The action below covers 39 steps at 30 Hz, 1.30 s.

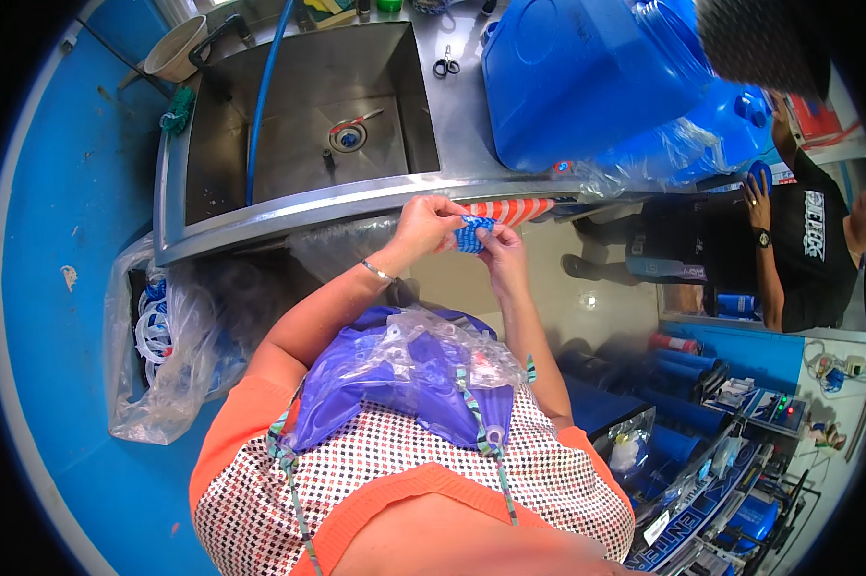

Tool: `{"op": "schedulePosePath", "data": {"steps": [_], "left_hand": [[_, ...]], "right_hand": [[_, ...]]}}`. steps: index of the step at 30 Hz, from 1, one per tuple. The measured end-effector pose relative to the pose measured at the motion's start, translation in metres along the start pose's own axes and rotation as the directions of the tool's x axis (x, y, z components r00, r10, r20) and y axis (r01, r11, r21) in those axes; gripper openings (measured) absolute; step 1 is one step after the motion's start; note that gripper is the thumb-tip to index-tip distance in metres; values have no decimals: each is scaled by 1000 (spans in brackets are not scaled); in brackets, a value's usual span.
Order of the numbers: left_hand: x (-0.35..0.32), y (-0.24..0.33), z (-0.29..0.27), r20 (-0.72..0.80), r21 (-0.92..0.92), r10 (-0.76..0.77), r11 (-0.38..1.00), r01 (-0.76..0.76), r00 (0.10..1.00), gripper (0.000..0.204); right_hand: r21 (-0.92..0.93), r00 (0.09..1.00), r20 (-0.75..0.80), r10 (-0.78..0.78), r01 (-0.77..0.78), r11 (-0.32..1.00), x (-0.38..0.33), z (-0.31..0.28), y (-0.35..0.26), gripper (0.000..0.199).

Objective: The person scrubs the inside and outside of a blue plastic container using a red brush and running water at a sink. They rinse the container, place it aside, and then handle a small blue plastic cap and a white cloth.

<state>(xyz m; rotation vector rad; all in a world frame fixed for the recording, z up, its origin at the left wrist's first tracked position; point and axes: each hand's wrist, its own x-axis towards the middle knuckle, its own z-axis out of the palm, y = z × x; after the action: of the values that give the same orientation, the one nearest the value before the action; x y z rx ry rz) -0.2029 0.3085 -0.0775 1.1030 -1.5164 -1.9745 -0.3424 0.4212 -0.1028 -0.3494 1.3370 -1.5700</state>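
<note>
My left hand (425,230) and my right hand (503,253) meet just off the front edge of the steel counter. Both pinch a small piece of blue-and-white patterned material (472,234), perhaps fabric or film; its exact kind does not show. Right behind it is a red-and-white striped piece (517,208); whether my fingers touch it I cannot tell. A large blue plastic jerrycan (587,91) stands on the counter beyond my right hand. Scissors (445,65) with black handles lie left of the jerrycan.
A steel sink (299,197) with a blue hose (260,115) lies ahead on the left. Clear plastic bags (155,403) hang below its left corner. At the right, a co-worker in a black shirt (805,245) holds a blue round thing. Blue cylinders (678,408) lie at lower right.
</note>
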Motion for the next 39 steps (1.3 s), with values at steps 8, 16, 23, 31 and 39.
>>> {"op": "schedulePosePath", "data": {"steps": [8, 16, 23, 31, 39], "left_hand": [[15, -8, 0, 32, 321, 180, 930, -180, 983, 20], [25, -7, -1, 167, 370, 59, 922, -118, 984, 22], [28, -10, -4, 175, 342, 42, 934, -101, 984, 20], [25, -11, -7, 165, 353, 83, 925, -138, 983, 20], [6, -16, -31, 49, 310, 75, 947, -86, 996, 22]], "right_hand": [[-329, 744, -402, -534, 427, 842, 84, -95, -41, 8], [-760, 726, -25, -687, 432, 485, 151, -147, -90, 15], [-912, 794, 45, -606, 280, 300, 159, -142, -80, 16], [-920, 607, -39, -793, 289, 266, 156, -110, -62, 32], [-764, 591, -224, -775, 387, 516, 95, -52, -35, 29]]}}
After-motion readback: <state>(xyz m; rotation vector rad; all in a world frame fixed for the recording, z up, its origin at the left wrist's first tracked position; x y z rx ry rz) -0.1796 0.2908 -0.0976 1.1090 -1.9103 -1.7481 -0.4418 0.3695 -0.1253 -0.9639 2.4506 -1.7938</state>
